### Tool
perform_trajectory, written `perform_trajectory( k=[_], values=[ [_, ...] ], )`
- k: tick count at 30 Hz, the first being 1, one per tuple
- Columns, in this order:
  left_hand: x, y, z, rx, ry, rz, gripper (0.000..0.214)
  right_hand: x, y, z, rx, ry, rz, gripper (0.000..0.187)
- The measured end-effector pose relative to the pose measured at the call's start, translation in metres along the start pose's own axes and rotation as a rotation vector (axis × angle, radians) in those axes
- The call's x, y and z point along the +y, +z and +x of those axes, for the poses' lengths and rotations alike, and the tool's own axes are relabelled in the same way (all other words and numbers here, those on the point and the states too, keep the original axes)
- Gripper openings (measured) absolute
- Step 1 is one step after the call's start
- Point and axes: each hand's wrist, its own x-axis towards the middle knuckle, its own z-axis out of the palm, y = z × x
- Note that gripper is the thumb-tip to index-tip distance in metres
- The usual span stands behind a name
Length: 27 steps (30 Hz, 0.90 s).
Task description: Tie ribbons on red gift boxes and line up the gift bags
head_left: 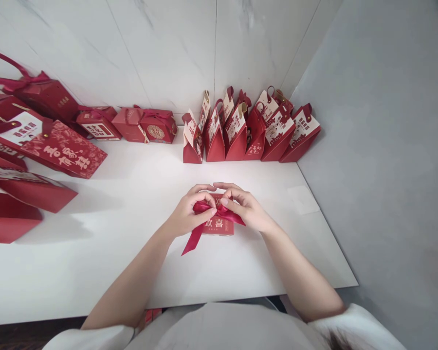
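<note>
A small red gift box [219, 226] with gold characters on its front sits on the white table [95, 262] in front of me. A dark red ribbon [195, 237] lies across its top, one tail trailing down to the left. My left hand [190, 211] pinches the ribbon's left loop between thumb and fingers. My right hand [244, 206] pinches the ribbon's right side, fingers curled over the box top. The two hands meet fingertip to fingertip above the box.
A row of several red gift bags with cream tags [248, 129] stands along the back wall. Red ribboned boxes [146, 125] lie at back left. Larger red bags and boxes [32, 146] crowd the left side. A grey wall [387, 146] borders the table's right edge.
</note>
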Motion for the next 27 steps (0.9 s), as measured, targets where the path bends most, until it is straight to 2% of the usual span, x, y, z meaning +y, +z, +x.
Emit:
perform_trajectory(
  k=[8,16,22,27],
  values=[
    [0.001,-0.001,0.002,-0.003,0.006,0.024,0.006,0.002,0.007,0.004,-0.005,0.021,0.061,0.028],
    [0.001,-0.002,0.003,-0.014,-0.009,0.054,0.004,0.004,0.011,0.005,0.028,0.025,0.074,0.025],
    [0.004,-0.003,0.002,-0.020,-0.006,0.046,0.006,0.008,0.014,0.008,0.134,0.056,0.046,0.029],
    [0.004,-0.002,0.001,-0.022,-0.017,-0.017,0.009,0.007,0.013,0.009,0.067,0.004,0.054,0.027]
  ],
)
